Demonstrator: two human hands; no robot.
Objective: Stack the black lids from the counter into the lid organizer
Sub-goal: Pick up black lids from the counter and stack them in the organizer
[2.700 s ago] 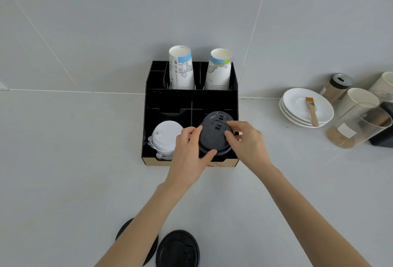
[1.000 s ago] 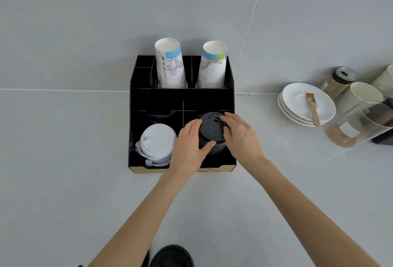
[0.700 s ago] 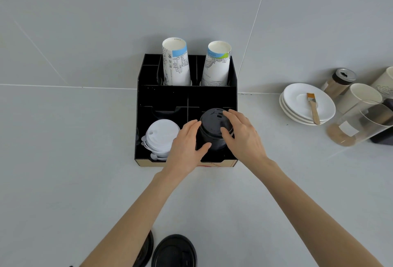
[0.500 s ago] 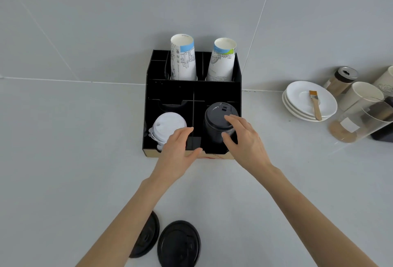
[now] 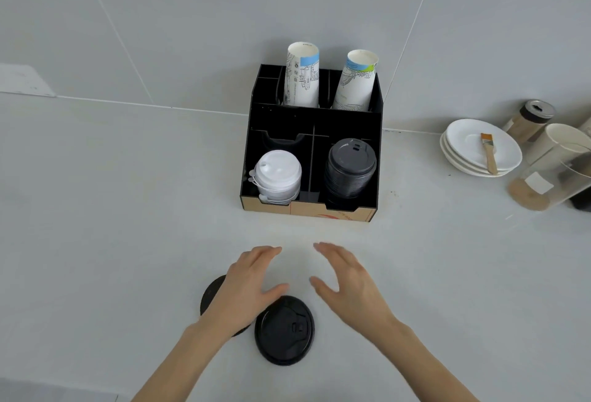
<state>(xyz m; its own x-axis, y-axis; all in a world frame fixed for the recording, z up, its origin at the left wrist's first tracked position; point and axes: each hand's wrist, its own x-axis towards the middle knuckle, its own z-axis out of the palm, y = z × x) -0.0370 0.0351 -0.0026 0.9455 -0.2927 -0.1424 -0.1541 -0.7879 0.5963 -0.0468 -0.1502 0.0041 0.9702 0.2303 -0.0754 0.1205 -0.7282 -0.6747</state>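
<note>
A stack of black lids (image 5: pixel 349 168) is seated in the front right compartment of the lid organizer (image 5: pixel 281 120). In front of the organizer, two loose black lids (image 5: pixel 284 331) are left on the desk (image 5: pixel 96 225). Above them, the left hand (image 5: pixel 248 286) and right hand (image 5: pixel 347 283) are held spread and empty.
</note>
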